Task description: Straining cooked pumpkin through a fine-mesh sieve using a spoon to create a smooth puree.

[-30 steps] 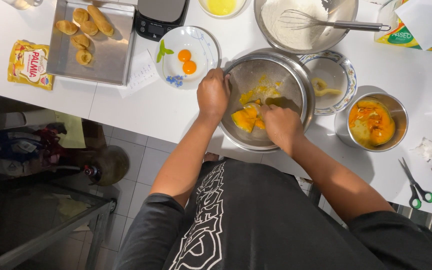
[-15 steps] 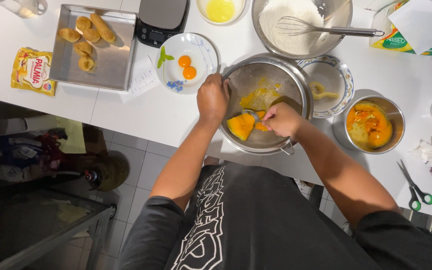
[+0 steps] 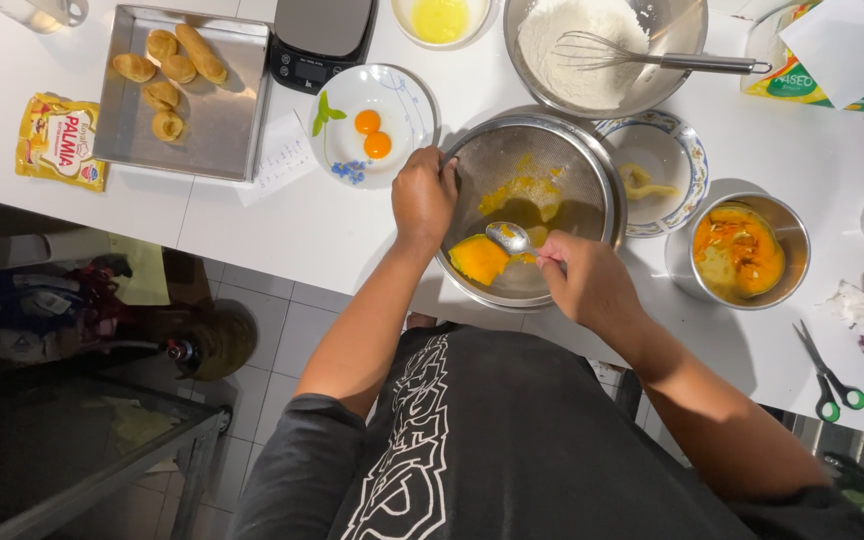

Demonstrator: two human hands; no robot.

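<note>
A round metal sieve (image 3: 562,150) sits near the counter's front edge with orange mash smeared inside it. My left hand (image 3: 422,195) grips its left rim. My right hand (image 3: 584,278) holds a metal spoon (image 3: 509,238) whose bowl rests over the sieve's near side, beside a chunk of orange pumpkin (image 3: 479,259) lying against the near wall.
A steel bowl of orange pulp (image 3: 739,250) stands to the right, a patterned bowl (image 3: 664,160) behind it. A plate with two yolks (image 3: 377,120), a baking tray of pastries (image 3: 187,95), a scale (image 3: 320,35), a flour bowl with whisk (image 3: 602,45) and scissors (image 3: 830,378) surround them.
My right hand drew back toward the sieve's near edge with the spoon lifted into view. The pumpkin chunk has shifted toward the near wall. My left hand stays on the rim.
</note>
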